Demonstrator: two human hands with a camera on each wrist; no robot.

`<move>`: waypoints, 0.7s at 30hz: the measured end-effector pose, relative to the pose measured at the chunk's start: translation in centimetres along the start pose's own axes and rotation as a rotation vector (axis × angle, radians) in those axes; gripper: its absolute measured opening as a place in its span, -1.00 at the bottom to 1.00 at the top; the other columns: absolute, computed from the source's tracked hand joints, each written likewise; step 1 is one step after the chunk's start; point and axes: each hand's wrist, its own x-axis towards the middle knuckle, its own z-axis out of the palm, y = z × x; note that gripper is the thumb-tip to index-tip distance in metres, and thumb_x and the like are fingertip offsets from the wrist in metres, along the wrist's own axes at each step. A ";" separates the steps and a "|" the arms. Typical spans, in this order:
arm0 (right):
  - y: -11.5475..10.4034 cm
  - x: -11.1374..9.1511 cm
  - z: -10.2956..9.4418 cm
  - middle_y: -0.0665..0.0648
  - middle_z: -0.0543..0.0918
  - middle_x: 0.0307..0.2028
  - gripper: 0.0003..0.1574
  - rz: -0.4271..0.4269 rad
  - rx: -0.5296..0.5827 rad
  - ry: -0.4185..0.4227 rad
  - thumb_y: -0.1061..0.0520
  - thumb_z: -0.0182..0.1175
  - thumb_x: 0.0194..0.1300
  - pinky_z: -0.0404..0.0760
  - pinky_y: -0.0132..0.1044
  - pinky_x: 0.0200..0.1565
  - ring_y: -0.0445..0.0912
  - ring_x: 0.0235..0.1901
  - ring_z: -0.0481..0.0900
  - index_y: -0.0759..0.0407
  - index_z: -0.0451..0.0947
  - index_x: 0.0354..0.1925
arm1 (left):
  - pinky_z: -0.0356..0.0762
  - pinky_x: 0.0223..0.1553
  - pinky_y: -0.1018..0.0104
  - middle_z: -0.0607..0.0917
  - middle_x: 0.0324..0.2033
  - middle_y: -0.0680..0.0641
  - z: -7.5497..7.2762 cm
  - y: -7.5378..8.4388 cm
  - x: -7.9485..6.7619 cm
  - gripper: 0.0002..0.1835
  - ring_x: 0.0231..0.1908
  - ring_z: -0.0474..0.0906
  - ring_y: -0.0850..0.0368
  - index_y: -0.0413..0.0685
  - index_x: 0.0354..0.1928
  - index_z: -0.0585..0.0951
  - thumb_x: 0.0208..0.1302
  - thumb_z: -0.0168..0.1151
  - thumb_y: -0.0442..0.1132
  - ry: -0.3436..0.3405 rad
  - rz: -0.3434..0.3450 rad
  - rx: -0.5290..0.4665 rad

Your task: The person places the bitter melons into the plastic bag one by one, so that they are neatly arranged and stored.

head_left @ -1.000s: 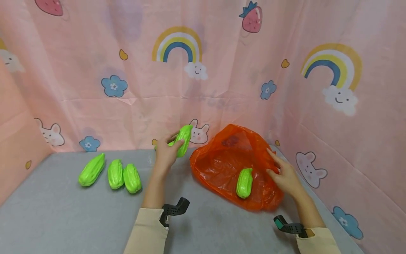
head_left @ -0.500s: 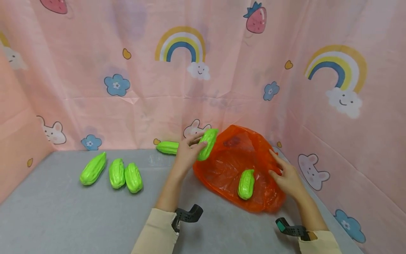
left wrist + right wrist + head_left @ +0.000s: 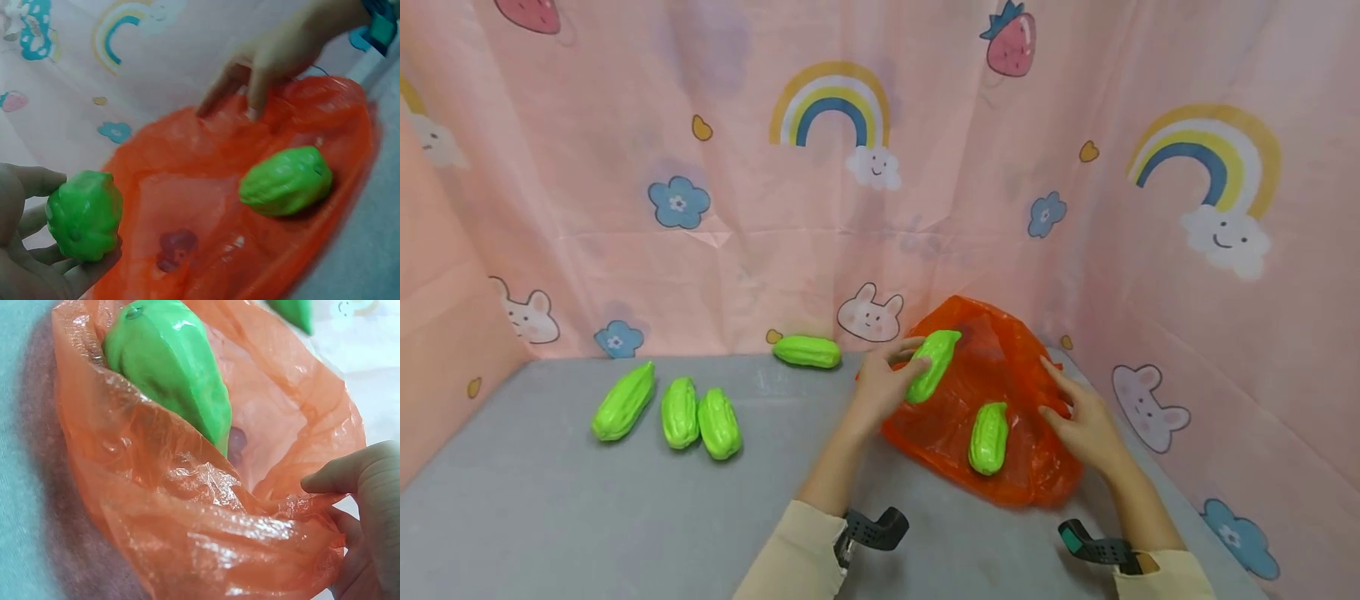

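Observation:
My left hand (image 3: pixel 880 387) grips a bright green ribbed gourd (image 3: pixel 934 367) between thumb and fingers, raised at the left side of an open orange plastic bag (image 3: pixel 1030 458). In the left wrist view that gourd (image 3: pixel 86 215) is seen end-on, the bag's inside beyond it. Another green gourd (image 3: pixel 988 439) lies in the bag near its front edge. At the bag's right side my right hand (image 3: pixel 1086 425) pinches the plastic; the right wrist view shows the thumb (image 3: pixel 337 475) on the inner side of the edge and fingers partly hidden behind it.
Three green gourds (image 3: pixel 680 413) lie side by side on the grey table (image 3: pixel 587 517) at the left. One more gourd (image 3: pixel 807 352) lies at the back, against the pink printed curtain (image 3: pixel 760 275). The curtain also walls in both sides.
My left hand has carried its gourd rightward and slightly down, from left of the bag to over its left part. The right hand keeps its hold on the bag's side.

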 end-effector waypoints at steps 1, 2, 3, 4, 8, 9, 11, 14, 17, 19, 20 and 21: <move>0.1 0.0 0.0 0.54 0.35 0.38 -0.09 -0.008 -0.004 0.004 0.36 0.20 0.35 0.43 0.35 0.19 0.50 0.30 0.39 0.15 0.12 0.56 | 0.68 0.02 0.16 0.69 0.15 -0.09 0.2 -0.4 0.1 -0.59 0.04 0.63 0.01 0.13 0.23 0.64 0.37 0.29 -0.07 0.012 0.000 0.024; 0.1 0.0 0.0 0.54 0.35 0.39 -0.09 -0.011 -0.009 0.008 0.35 0.20 0.34 0.44 0.35 0.18 0.50 0.29 0.39 0.15 0.12 0.56 | 0.68 0.03 0.16 0.70 0.14 -0.08 0.5 -0.8 0.3 -0.60 0.05 0.62 0.01 0.11 0.22 0.65 0.36 0.30 -0.08 0.025 0.004 0.049; 0.1 0.1 0.0 0.55 0.34 0.39 -0.09 -0.022 -0.014 0.016 0.36 0.20 0.34 0.45 0.33 0.17 0.50 0.28 0.41 0.16 0.12 0.56 | 0.68 0.04 0.17 0.71 0.13 -0.08 0.7 -1.2 0.4 -0.60 0.06 0.62 0.01 0.09 0.22 0.66 0.36 0.30 -0.10 0.034 0.005 0.064; 0.2 0.1 -0.1 0.55 0.33 0.39 -0.09 -0.031 -0.018 0.023 0.36 0.20 0.34 0.45 0.32 0.17 0.50 0.27 0.41 0.17 0.12 0.56 | 0.68 0.04 0.17 0.71 0.12 -0.09 0.8 -1.5 0.6 -0.60 0.06 0.62 0.00 0.06 0.21 0.66 0.36 0.30 -0.12 0.040 0.010 0.077; 0.0 0.3 -0.3 0.52 0.36 0.39 -0.09 -0.048 -0.040 0.041 0.35 0.21 0.34 0.50 0.27 0.14 0.47 0.26 0.44 0.15 0.13 0.56 | 0.68 0.05 0.16 0.72 0.10 -0.12 1.2 -2.1 1.0 -0.61 0.00 0.63 0.00 -0.04 0.21 0.66 0.36 0.30 -0.18 0.038 0.024 0.073; -0.2 0.4 -0.4 0.51 0.36 0.39 -0.09 -0.048 -0.037 0.035 0.34 0.21 0.35 0.50 0.27 0.14 0.47 0.27 0.44 0.13 0.13 0.56 | 0.67 0.06 0.16 0.72 0.10 -0.12 1.3 -2.1 0.9 -0.61 -0.01 0.62 0.01 -0.05 0.21 0.66 0.36 0.29 -0.19 0.033 0.020 0.066; -0.4 0.6 -0.5 0.50 0.36 0.40 -0.09 -0.038 -0.032 0.020 0.33 0.21 0.36 0.49 0.28 0.15 0.47 0.28 0.43 0.10 0.12 0.57 | 0.67 0.05 0.15 0.72 0.09 -0.13 1.3 -2.0 0.8 -0.61 -0.03 0.61 0.02 -0.06 0.21 0.65 0.37 0.28 -0.20 0.027 0.022 0.062; -0.5 0.6 -0.6 0.50 0.36 0.40 -0.10 -0.030 -0.023 0.009 0.33 0.19 0.37 0.48 0.32 0.16 0.48 0.28 0.42 0.12 0.11 0.57 | 0.66 0.06 0.15 0.71 0.08 -0.12 1.5 -2.1 0.7 -0.61 -0.03 0.60 0.03 -0.07 0.22 0.65 0.39 0.26 -0.20 0.016 0.018 0.073; -0.3 0.4 -0.7 0.50 0.36 0.40 -0.12 -0.031 -0.019 0.014 0.34 0.18 0.37 0.46 0.32 0.18 0.47 0.29 0.42 0.18 0.11 0.56 | 0.65 0.08 0.14 0.72 0.06 -0.12 1.8 -2.4 0.6 -0.61 -0.03 0.60 0.03 -0.09 0.21 0.65 0.39 0.25 -0.19 0.025 0.011 0.085; -0.3 0.2 -0.7 0.50 0.35 0.41 -0.12 -0.026 -0.019 0.016 0.33 0.18 0.37 0.45 0.32 0.19 0.47 0.28 0.43 0.19 0.11 0.56 | 0.66 0.05 0.16 0.73 0.04 -0.11 2.3 -2.6 0.6 -0.62 -0.07 0.61 0.05 -0.10 0.20 0.65 0.40 0.24 -0.19 0.045 0.000 0.090; -0.2 0.1 -0.8 0.50 0.34 0.41 -0.12 -0.019 -0.019 0.014 0.32 0.18 0.38 0.46 0.32 0.19 0.47 0.29 0.42 0.18 0.11 0.56 | 0.67 0.03 0.18 0.74 0.03 -0.10 2.6 -2.7 0.6 -0.62 -0.10 0.61 0.07 -0.11 0.20 0.66 0.40 0.23 -0.19 0.058 -0.005 0.098; -0.2 0.0 -0.8 0.49 0.33 0.42 -0.11 -0.010 -0.018 0.012 0.31 0.18 0.38 0.46 0.31 0.19 0.47 0.29 0.42 0.17 0.10 0.57 | 0.67 0.00 0.21 0.74 0.02 -0.09 2.9 -2.9 0.6 -0.62 -0.13 0.61 0.09 -0.12 0.19 0.66 0.40 0.23 -0.19 0.071 -0.006 0.111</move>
